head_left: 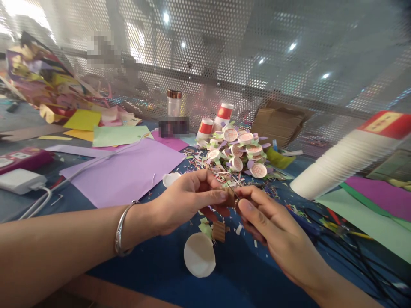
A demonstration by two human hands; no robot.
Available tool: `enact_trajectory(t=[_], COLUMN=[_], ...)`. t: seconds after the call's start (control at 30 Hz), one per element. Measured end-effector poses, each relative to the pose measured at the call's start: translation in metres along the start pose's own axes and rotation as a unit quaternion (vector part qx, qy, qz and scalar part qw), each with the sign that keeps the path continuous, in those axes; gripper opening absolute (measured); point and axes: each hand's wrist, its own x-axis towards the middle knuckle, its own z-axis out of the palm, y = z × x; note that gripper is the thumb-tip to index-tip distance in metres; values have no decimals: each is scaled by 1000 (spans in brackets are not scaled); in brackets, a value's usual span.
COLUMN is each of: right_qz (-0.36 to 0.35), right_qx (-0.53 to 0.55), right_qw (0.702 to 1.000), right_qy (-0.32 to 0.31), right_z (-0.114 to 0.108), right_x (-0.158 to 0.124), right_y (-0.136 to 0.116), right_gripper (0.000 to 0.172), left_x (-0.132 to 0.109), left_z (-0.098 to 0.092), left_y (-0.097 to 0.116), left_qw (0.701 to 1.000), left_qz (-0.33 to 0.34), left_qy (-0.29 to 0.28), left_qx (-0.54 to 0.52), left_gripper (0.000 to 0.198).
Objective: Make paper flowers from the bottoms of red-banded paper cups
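Between the thumb and fingers of my left hand (192,194) is a small piece of brown cardboard (230,199). My right hand (269,218) pinches a thin dark pointed tool (234,193) against that cardboard; its exact kind is hidden by my fingers. Below both hands a white paper disc (199,255) lies on the blue table, beside a ridged cardboard scrap (218,231) and green paper scraps (206,228). A second white disc (171,179) shows partly behind my left hand.
Ahead is a heap of decorated paper discs (244,149) amid paper shreds. A tilted stack of paper cups (346,156) leans at right, near black cables (353,256). Purple paper (128,169) and a white charger (22,180) lie left. A perforated metal screen (218,55) stands behind.
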Motion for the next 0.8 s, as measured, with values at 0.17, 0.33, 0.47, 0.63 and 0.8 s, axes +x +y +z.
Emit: enact_trajectory(t=[0.17, 0.33, 0.47, 0.63, 0.8], right_qz=[-17, -35, -45, -38, -21], right_qx=[0, -37, -59, -43, -34], right_qw=[1000, 998, 997, 998, 999], right_qy=[-19, -22, -21, -12, -12], right_z=[-2, -3, -3, -2, -2], right_x=[0, -1, -1, -1, -2], right_y=[-1, -3, -5, -3, -1], right_gripper=[28, 30, 30, 30, 30], left_x=[-1, -2, -1, -2, -2], left_z=[2, 2, 1, 2, 3], left_y=[-1, -3, -4, -4, -2], left_qw=[1000, 1000, 1000, 1000, 999], left_qz=[-4, -2, -6, -11, -27], left_qy=[-5, -15, -17, -19, -16], left_qx=[14, 11, 15, -4, -19], left_gripper=[26, 26, 25, 26, 24])
